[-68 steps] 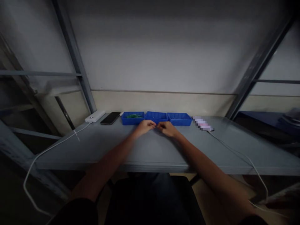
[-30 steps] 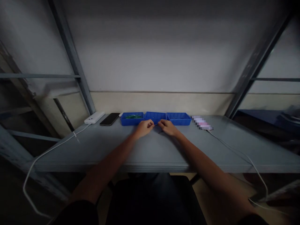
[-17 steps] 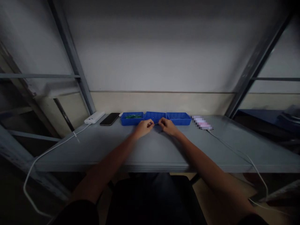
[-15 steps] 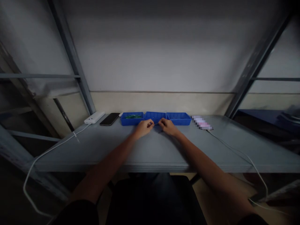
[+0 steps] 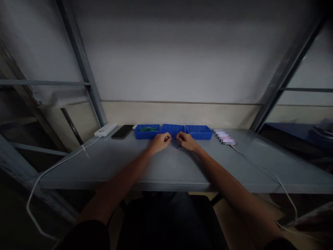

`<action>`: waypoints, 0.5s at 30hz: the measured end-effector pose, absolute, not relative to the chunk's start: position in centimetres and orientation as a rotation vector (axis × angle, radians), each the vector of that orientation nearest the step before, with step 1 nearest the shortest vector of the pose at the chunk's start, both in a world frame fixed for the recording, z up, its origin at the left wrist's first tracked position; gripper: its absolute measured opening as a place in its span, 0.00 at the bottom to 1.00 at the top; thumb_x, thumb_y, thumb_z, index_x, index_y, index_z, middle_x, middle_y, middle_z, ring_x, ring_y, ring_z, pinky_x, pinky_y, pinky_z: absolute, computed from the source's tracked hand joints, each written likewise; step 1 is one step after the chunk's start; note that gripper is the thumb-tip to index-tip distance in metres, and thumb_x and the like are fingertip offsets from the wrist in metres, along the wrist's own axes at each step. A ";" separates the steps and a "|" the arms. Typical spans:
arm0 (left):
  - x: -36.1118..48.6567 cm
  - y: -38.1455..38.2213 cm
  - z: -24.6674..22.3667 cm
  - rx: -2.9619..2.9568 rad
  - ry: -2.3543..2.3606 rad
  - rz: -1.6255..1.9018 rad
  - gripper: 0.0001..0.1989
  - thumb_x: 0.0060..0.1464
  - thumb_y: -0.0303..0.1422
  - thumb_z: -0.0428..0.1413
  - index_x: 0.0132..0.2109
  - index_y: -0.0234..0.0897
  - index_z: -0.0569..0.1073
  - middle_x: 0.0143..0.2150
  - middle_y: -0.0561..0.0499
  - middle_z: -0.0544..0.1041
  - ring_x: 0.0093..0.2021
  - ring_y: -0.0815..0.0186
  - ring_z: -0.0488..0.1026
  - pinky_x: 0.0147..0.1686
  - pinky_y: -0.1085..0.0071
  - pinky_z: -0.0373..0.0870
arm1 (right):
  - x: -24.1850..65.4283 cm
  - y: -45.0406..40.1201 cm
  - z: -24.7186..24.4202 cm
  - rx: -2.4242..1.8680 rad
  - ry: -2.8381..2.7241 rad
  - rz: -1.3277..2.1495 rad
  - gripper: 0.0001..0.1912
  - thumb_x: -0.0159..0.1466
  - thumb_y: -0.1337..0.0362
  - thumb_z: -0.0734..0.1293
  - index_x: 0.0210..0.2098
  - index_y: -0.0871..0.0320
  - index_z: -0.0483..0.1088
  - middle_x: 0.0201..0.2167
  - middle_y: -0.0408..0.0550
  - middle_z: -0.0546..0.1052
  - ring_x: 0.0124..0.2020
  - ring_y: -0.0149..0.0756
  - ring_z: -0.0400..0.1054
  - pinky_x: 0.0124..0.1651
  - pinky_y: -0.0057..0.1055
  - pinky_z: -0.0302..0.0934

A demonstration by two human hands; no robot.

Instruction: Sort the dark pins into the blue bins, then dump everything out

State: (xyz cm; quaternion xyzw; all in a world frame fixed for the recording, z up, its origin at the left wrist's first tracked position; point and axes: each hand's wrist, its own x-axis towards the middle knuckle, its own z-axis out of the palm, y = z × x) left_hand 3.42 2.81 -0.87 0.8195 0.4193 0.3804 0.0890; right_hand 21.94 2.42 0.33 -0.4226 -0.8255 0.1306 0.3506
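In front of the middle blue bin [image 5: 173,128], my left hand [image 5: 160,141] and my right hand [image 5: 186,140] face each other just above the table. Both are closed in a pinch. A thin, small piece [image 5: 174,138] spans the narrow gap between the fingertips; its kind is too small to make out. To the left, a second blue bin [image 5: 147,135] holds green pieces [image 5: 148,129]. A third blue bin [image 5: 199,134] stands on the right, with small dark things inside that I cannot identify.
A white power bank [image 5: 105,130] and a dark phone [image 5: 122,131] lie at the back left of the grey table [image 5: 166,170]. On the right lies another phone [image 5: 225,137]. White cables [image 5: 260,163] run over the table's sides. Metal posts [image 5: 90,83] rise at both ends.
The hands keep the same pinch and stay almost in place. The whole view has shifted very slightly.
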 end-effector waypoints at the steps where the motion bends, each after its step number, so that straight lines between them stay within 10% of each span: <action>1: 3.4 2.8 -0.9 2.434 1.255 1.133 0.09 0.52 0.33 0.49 0.35 0.34 0.71 0.26 0.52 0.74 0.24 0.73 0.68 0.25 0.78 0.61 | 21.9 2.5 0.3 -1.096 -2.137 0.334 0.09 0.60 0.64 0.55 0.29 0.59 0.64 0.23 0.42 0.67 0.25 0.28 0.59 0.30 0.25 0.51; 15: 3.4 2.8 -0.8 2.428 1.260 1.141 0.09 0.52 0.34 0.49 0.35 0.35 0.71 0.28 0.52 0.74 0.25 0.72 0.68 0.26 0.78 0.61 | 21.9 2.4 0.5 -1.100 -2.128 0.347 0.07 0.58 0.65 0.57 0.30 0.60 0.65 0.23 0.42 0.68 0.24 0.28 0.58 0.29 0.25 0.51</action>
